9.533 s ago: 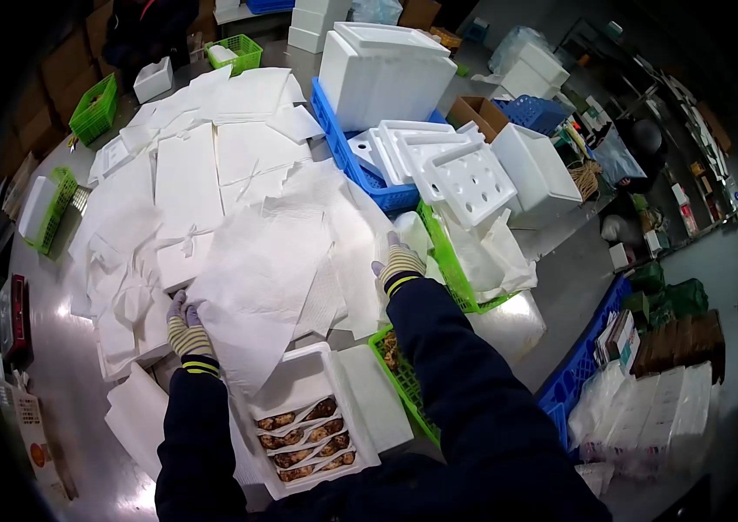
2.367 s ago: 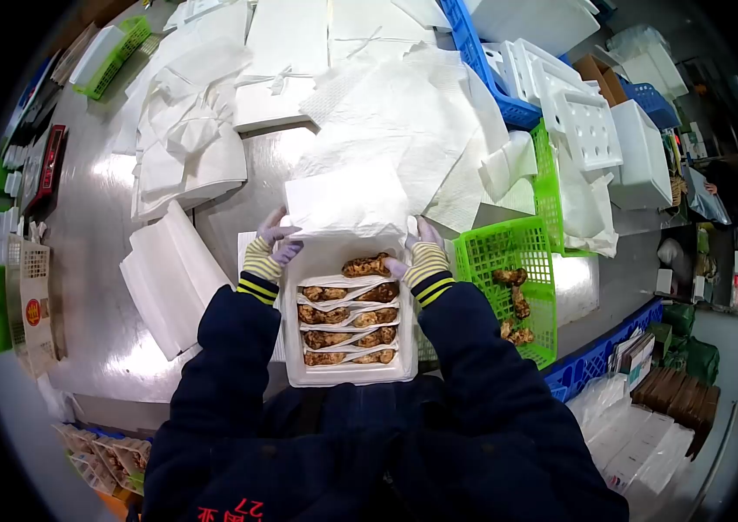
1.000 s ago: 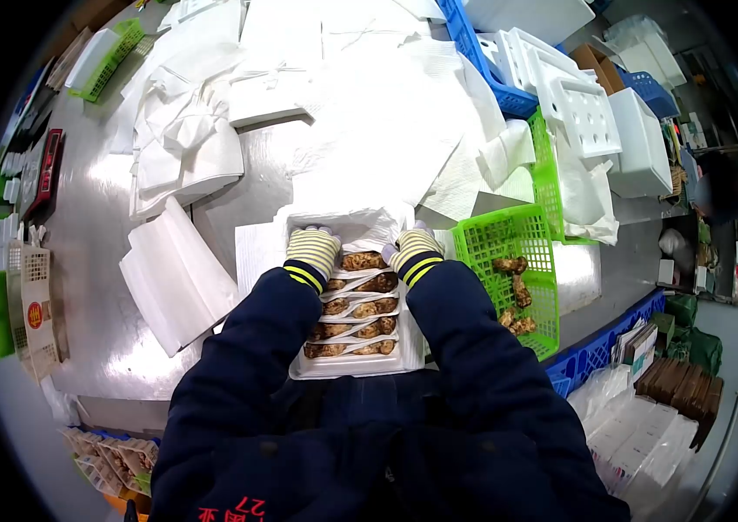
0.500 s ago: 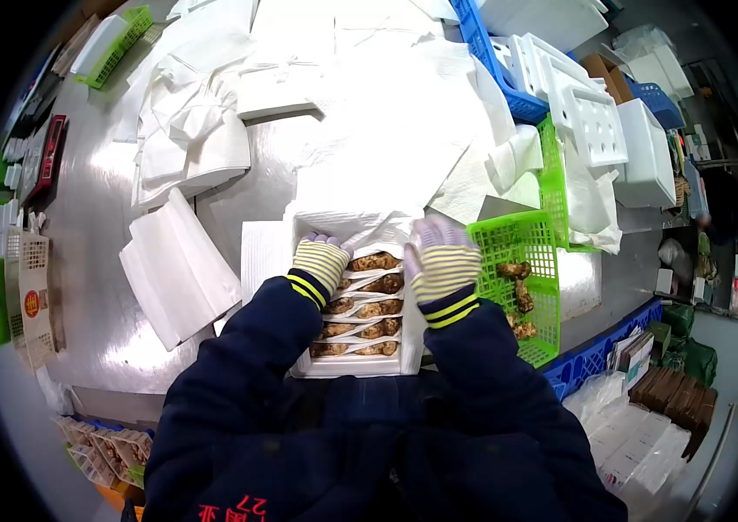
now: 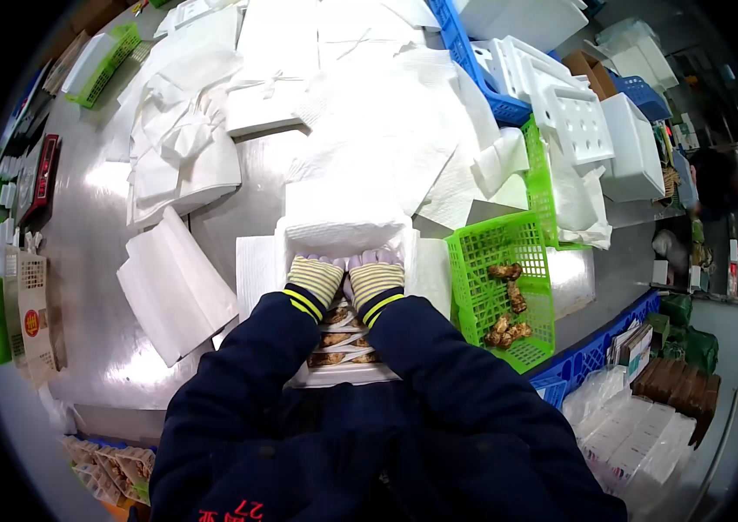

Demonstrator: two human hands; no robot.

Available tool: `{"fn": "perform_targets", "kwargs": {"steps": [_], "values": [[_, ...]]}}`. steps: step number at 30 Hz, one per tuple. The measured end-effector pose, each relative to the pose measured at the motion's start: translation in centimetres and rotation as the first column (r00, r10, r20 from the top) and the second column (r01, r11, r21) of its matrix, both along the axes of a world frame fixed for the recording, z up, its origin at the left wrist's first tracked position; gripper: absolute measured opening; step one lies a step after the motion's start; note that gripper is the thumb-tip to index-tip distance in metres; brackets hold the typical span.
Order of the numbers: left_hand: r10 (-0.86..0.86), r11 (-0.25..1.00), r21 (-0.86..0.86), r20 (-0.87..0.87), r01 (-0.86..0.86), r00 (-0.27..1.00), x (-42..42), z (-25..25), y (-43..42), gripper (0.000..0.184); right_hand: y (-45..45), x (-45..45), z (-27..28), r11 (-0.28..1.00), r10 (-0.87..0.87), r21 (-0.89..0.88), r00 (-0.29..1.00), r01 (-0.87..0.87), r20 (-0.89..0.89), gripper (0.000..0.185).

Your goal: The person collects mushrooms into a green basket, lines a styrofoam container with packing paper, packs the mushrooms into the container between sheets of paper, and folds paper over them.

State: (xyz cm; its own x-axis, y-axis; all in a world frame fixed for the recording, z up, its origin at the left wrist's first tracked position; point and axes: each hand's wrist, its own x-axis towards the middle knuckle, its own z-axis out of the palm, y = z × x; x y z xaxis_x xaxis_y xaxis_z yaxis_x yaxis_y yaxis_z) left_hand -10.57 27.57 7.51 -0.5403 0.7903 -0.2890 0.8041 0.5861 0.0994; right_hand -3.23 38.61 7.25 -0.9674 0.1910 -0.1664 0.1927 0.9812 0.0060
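A white foam box (image 5: 278, 239) lined with white paper stands before me. Brown-and-cream mushrooms (image 5: 327, 358) lie in it in rows, with twisted paper strips between them. My left hand (image 5: 317, 271), in a striped glove with lilac fingers, is inside the box with its fingers bent down on the paper lining (image 5: 347, 233). Close beside it, my right hand (image 5: 376, 271), gloved alike, also has its fingers curled down at the paper. Both hands and wrists cover the upper rows, and the fingertips are partly hidden.
To the right, a green basket (image 5: 458, 287) holds several loose mushrooms (image 5: 508, 331). Folded white paper (image 5: 176, 287) lies on the metal table (image 5: 95, 287) at left. Paper-covered boxes (image 5: 182, 157) and sheets spread across the back. White foam trays (image 5: 573, 122) are stacked at upper right.
My right hand has moved left from the box's right side, and its spread fingers have curled. My left hand has shifted inward; both now sit together. The view has shifted slightly.
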Motion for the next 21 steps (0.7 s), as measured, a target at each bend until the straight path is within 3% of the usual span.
{"fn": "perform_targets", "kwargs": {"steps": [2,4,5,7,9,12,13,14,16,18,19,20,21], "values": [[0.010,1.000,-0.016,0.048,-0.009,0.999,0.0,0.4,0.0,0.020,0.2,0.5,-0.2,0.999,-0.019,-0.048,0.995,0.015,-0.095,0.031],[-0.002,0.996,-0.091,0.044,0.005,0.999,-0.1,1.6,0.1,0.016,0.5,-1.0,-0.5,0.970,-0.085,-0.201,0.966,0.136,0.245,0.033],[-0.039,0.998,0.040,-0.063,0.041,0.997,0.5,2.1,-0.8,0.015,0.1,0.8,-0.7,0.994,-0.040,-0.109,0.996,0.032,-0.076,0.035],[-0.115,0.993,0.001,-0.136,0.116,0.984,0.4,-0.3,-1.7,0.016,-0.5,1.2,-2.5,0.997,-0.052,-0.057,0.998,0.050,-0.040,0.042],[-0.166,0.985,-0.071,-0.130,0.158,0.978,-0.5,-2.1,-2.7,0.017,-0.4,0.9,-1.5,0.992,-0.055,-0.112,0.998,0.059,0.037,0.045],[-0.239,0.971,-0.014,-0.130,0.239,0.962,-0.4,-1.2,-4.3,0.017,-0.1,0.9,-1.1,0.987,-0.041,-0.153,0.997,0.052,0.070,0.047],[-0.259,0.958,0.068,-0.208,0.278,0.943,-0.3,-1.4,-4.8,0.016,-0.3,1.6,-0.6,0.985,-0.079,-0.162,0.986,0.055,-0.149,0.033],[-0.270,0.936,0.147,-0.284,0.319,0.920,-0.2,-1.7,-5.3,0.015,0.1,1.9,-0.2,0.984,-0.097,-0.165,0.984,0.072,-0.150,0.033],[-0.228,0.935,0.219,-0.234,0.279,0.945,0.2,-1.3,-5.6,0.017,2.9,3.2,5.2,0.938,0.087,-0.288,0.934,-0.194,-0.347,0.024],[-0.179,0.938,0.257,-0.209,0.231,0.961,0.6,0.2,-5.3,0.019,6.9,7.0,6.8,0.982,-0.090,-0.187,0.809,-0.025,-0.581,0.019],[-0.163,0.930,0.302,-0.176,0.211,0.971,0.8,0.2,-5.5,0.025,9.8,8.8,8.6,0.950,-0.264,-0.259,0.893,0.175,-0.365,0.018],[-0.152,0.933,0.298,-0.175,0.200,0.973,1.0,0.6,-5.2,0.025,13.3,10.8,6.6,0.799,-0.566,-0.343,0.810,0.494,-0.151,0.018],[-0.101,0.901,0.402,-0.168,0.162,0.981,1.3,1.5,-4.6,0.030,16.2,12.9,4.7,0.766,-0.642,-0.101,0.765,0.635,-0.059,0.019]]}}
